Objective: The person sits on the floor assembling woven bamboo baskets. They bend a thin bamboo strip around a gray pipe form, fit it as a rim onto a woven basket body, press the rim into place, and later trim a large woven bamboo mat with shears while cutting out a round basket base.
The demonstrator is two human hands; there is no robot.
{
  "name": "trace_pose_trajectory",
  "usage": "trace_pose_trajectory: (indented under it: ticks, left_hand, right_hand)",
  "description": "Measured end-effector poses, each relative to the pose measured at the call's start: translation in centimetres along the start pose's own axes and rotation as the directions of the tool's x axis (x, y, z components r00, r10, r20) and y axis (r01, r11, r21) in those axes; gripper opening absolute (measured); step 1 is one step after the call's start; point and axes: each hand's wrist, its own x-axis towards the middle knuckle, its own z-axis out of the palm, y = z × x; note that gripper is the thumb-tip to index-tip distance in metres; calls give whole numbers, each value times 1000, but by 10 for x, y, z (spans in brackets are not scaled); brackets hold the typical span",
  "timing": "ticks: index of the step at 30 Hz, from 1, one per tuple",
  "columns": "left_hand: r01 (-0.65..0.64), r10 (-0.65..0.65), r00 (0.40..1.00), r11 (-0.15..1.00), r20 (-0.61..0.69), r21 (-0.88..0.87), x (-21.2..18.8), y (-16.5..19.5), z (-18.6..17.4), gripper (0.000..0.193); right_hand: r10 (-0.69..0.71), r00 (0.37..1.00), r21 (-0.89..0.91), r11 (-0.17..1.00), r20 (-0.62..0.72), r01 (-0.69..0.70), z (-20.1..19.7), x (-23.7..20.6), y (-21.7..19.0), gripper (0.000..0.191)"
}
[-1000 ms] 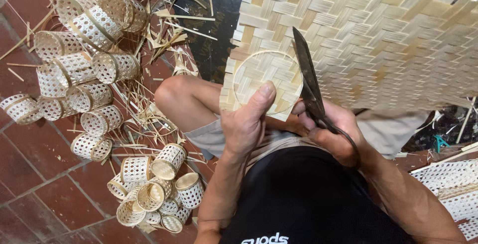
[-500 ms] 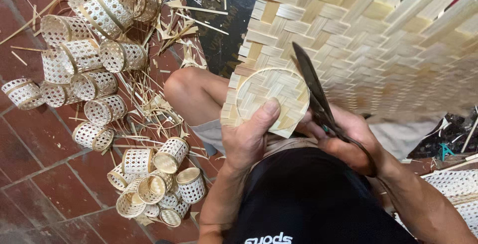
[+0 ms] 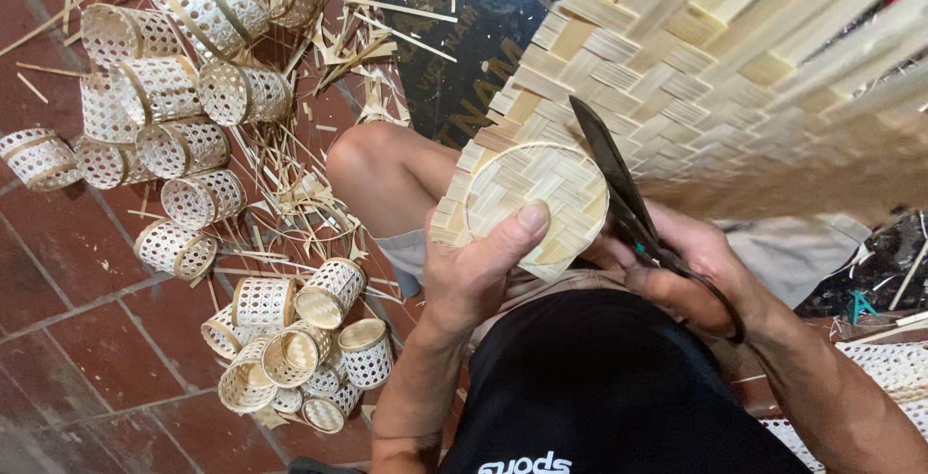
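Note:
My left hand pinches a round bamboo ring against the corner of a large woven bamboo mat, thumb pressed on the ring's lower rim. My right hand grips the handles of dark metal scissors, whose blades point up along the right side of the ring, over the mat. The mat spreads up and to the right, over my lap. My bare knee shows to the left of the ring.
Several small woven bamboo baskets lie in a heap at the upper left on the red tile floor; another cluster sits by my left forearm. Bamboo slivers and offcuts litter the floor. More woven pieces lie at the right edge.
The ring and mat corner have shifted slightly up and right in view. The left thumb has slid down onto the ring's lower edge. The scissors stay alongside the ring.

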Motion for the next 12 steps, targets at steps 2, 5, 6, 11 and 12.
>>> trace_pose_trajectory:
  ticks: [2,5,6,11,12]
  left_hand:
    - [-9,7,999,999,54,43,0,4,-1,35]
    - [18,-22,999,994,34,108,-1,6,-3,35]
    - [30,-33,999,991,15,130,0,6,-4,35]
    - [3,-12,995,995,95,95,0,6,-7,36]
    - [4,-15,995,994,97,110,1,6,-8,37]
  right_hand:
    - [23,1000,-99,995,3,-23,-6,0,-5,49]
    - [-60,998,-100,993,21,61,-7,0,-4,62]
    - [-71,997,-133,988,24,73,-7,2,-3,60]
    - [-26,1000,-190,981,-10,24,-10,2,-1,62]
    - [-46,999,-205,978,10,47,-12,1,-2,61]
